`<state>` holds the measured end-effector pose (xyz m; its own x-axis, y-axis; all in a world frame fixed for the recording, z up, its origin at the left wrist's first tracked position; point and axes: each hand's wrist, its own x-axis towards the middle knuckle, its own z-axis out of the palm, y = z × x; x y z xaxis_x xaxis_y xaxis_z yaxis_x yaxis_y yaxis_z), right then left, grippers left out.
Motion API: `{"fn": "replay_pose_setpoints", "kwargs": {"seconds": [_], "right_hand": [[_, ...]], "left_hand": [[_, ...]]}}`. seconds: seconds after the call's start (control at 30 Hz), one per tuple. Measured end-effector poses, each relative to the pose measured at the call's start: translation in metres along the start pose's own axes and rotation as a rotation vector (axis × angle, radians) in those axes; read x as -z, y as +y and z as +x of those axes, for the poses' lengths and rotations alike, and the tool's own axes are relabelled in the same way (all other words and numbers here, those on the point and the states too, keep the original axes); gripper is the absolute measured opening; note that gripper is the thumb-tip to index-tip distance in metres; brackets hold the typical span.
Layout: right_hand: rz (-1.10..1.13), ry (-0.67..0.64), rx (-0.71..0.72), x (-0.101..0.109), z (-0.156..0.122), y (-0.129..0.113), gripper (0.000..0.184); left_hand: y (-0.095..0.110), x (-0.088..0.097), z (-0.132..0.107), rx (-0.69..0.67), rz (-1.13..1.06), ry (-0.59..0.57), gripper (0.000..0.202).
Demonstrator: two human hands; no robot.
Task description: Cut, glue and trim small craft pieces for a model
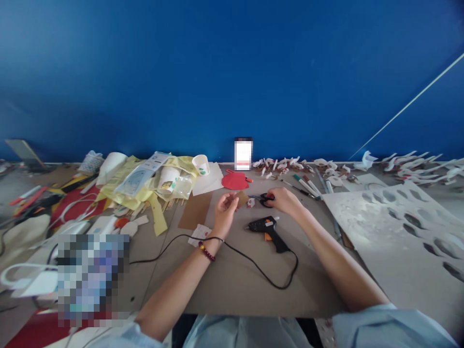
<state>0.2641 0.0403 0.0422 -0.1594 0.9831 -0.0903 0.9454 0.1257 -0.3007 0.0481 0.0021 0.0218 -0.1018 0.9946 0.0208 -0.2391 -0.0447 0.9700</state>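
Scissors (264, 197) in our right hand (286, 201), fingers curled round black handles, blades pointing left. Brown card bit (242, 198) sits just left of blades, pinched by our left hand (225, 211).

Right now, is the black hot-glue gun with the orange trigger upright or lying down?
Lying down. The black hot-glue gun rests on its side on the grey board, handle angled toward the person and cord trailing behind it.

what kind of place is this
Probably a craft worktable against a blue wall: a glue gun lies on the table, the right hand holds scissors, the left hand pinches a brown card scrap, and markers and cut paper shapes lie about.
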Motion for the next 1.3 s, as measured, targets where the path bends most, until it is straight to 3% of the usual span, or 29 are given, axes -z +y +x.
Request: {"fn": "replay_pose_setpoints", "kwargs": {"seconds": [0.2, 0.33, 0.43, 0.73, 0.9, 1.3], "right_hand": [[0.267, 0.098, -0.009, 0.014, 0.0, 0.016, 0.009], [0.66, -0.071, -0.063, 0.021, 0.0, 0.016, 0.016], [0.828, -0.161, -0.007, 0.022, -0.001, 0.011, 0.025], [1.009, -0.222, 0.067, 0.023, -0.011, -0.023, 0.037], [1.079, -0.16, 0.089, 0.009, -0.012, -0.039, 0.039], [1.1, -0.035, 0.135, -0.005, -0.01, -0.046, 0.033]], "left_hand": [[-0.002, 0.0, 0.002, -0.006, -0.009, 0.039, 0.032], [-0.004, 0.001, 0.004, -0.015, 0.014, 0.018, 0.03], [-0.006, 0.002, 0.004, -0.032, 0.027, -0.003, 0.03], [-0.007, 0.001, 0.004, -0.028, 0.036, -0.047, 0.035], [-0.005, -0.002, 0.002, -0.018, 0.012, -0.077, 0.036], [-0.001, -0.005, -0.003, 0.049, 0.009, -0.124, 0.039]]}}
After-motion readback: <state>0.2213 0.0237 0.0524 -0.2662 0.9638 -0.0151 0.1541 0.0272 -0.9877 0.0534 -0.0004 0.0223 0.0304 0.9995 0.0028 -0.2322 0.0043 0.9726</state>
